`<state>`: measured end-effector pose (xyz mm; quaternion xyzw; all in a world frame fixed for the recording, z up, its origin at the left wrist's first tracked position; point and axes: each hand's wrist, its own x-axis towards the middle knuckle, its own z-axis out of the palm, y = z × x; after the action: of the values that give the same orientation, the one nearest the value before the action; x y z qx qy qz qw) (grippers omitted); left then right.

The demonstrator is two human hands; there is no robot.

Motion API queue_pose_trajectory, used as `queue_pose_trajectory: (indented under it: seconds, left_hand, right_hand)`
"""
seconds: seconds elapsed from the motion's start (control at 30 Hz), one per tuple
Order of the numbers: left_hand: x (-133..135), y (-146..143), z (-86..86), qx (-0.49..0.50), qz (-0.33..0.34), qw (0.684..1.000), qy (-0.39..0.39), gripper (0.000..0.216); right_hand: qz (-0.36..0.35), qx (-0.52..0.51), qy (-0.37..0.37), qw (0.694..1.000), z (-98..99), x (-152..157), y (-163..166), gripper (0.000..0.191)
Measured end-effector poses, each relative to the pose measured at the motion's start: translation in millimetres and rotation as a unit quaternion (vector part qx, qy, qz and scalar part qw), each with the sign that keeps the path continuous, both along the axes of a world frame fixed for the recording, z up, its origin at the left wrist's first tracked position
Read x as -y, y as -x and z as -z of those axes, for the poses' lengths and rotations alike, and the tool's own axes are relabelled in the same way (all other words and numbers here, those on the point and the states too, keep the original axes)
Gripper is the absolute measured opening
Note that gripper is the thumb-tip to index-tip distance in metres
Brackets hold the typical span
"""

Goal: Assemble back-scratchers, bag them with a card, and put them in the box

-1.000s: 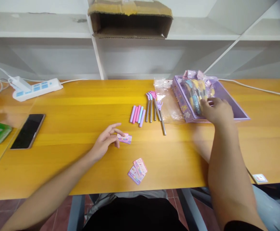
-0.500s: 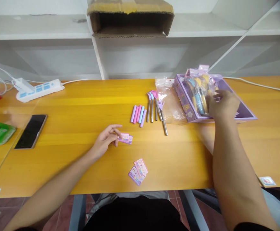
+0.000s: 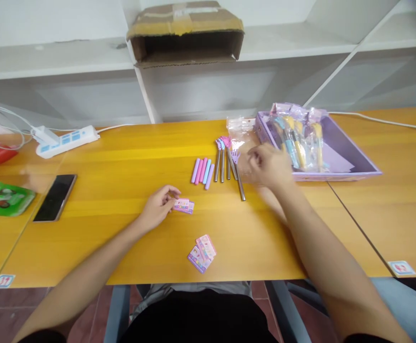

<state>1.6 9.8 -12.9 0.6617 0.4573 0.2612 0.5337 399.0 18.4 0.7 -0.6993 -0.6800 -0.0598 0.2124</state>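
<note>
My left hand (image 3: 160, 206) rests on the table with its fingers loosely curled and apart. Its thumb is at the left edge of a small stack of printed cards (image 3: 183, 205). Closed and slightly blurred, my right hand (image 3: 271, 166) is over the clear plastic bags (image 3: 241, 132), left of the purple box (image 3: 358, 147). What its fingers hold, if anything, I cannot make out. Telescopic rods with hand-shaped ends (image 3: 228, 159) lie between my hands, beside several pastel tubes (image 3: 202, 171). More cards (image 3: 202, 254) overlap near the front edge.
Wrapped yellow and blue items (image 3: 299, 143) fill the box's left part. At the left are a phone (image 3: 55, 197), a green packet (image 3: 4, 196) and a power strip (image 3: 68, 141). An open cardboard box (image 3: 186, 35) stands on the shelf behind.
My right hand has come out of the purple box and moved left, over the plastic bags. My left hand stays by the cards, its fingers more curled. The view has shifted slightly.
</note>
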Motion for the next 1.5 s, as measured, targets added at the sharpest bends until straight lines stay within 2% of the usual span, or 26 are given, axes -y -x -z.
queue_pose_trajectory:
  seconds: [0.1,0.17,0.3,0.47,0.63,0.8,0.87,0.97,1.03,1.1,1.17,1.27,1.37,1.5]
  left_hand:
    - [-16,-14,-7.7,-0.096,0.017,0.993,-0.07,0.015]
    - [-32,-28,-12.3,-0.16,0.033,0.976,-0.146,0.012]
    - [-62,-63,-13.0,-0.276,0.037,0.934,-0.224,0.015]
    - [-79,-84,-7.3,-0.357,0.045,0.901,-0.242,0.023]
    - [-76,-68,-15.8,-0.385,0.044,0.892,-0.231,0.011]
    - [-53,-33,-28.4,-0.393,0.033,0.889,-0.231,0.005]
    - [-41,-19,-28.5,-0.375,0.026,0.9,-0.219,0.007]
    - [-25,0,-21.3,-0.303,0.013,0.933,-0.193,0.01]
    - [-18,8,-13.2,-0.238,-0.004,0.954,-0.183,0.008]
    - [-14,14,-4.9,-0.181,-0.017,0.966,-0.182,0.009]
    - [-12,17,1.2,-0.148,-0.01,0.971,-0.188,0.017]
    - [-9,16,3.8,-0.118,0.029,0.971,-0.205,0.025]
    - [-9,15,1.8,-0.087,0.043,0.972,-0.213,0.028]
    - [-11,16,2.6,-0.071,0.014,0.978,-0.198,0.026]
  right_hand:
    - [-0.035,0.006,0.062,0.997,10.4,-2,37,0.027]
    - [-0.001,0.024,0.106,0.994,12.6,-4,49,0.034]
    - [0.098,0.046,0.142,0.984,8.5,-3,42,0.041]
    - [0.109,0.002,0.207,0.972,8.2,-2,22,0.043]
    - [0.097,-0.005,0.193,0.976,10.6,-4,27,0.044]
    - [0.099,0.016,0.2,0.975,10.4,-3,36,0.039]
    - [0.105,0.016,0.203,0.973,9.0,-3,37,0.038]
    - [0.118,-0.017,0.2,0.973,4.7,-3,32,0.034]
    - [0.129,-0.063,0.164,0.976,1.8,-3,25,0.027]
    - [0.13,-0.144,0.095,0.976,0.4,-3,18,0.023]
    - [0.106,-0.269,0.021,0.957,1.4,-4,15,0.031]
    - [0.022,-0.473,-0.035,0.88,6.3,-4,19,0.044]
    - [-0.056,-0.597,-0.01,0.8,11.0,-2,34,0.044]
    - [-0.107,-0.67,0.057,0.732,10.8,5,59,0.046]
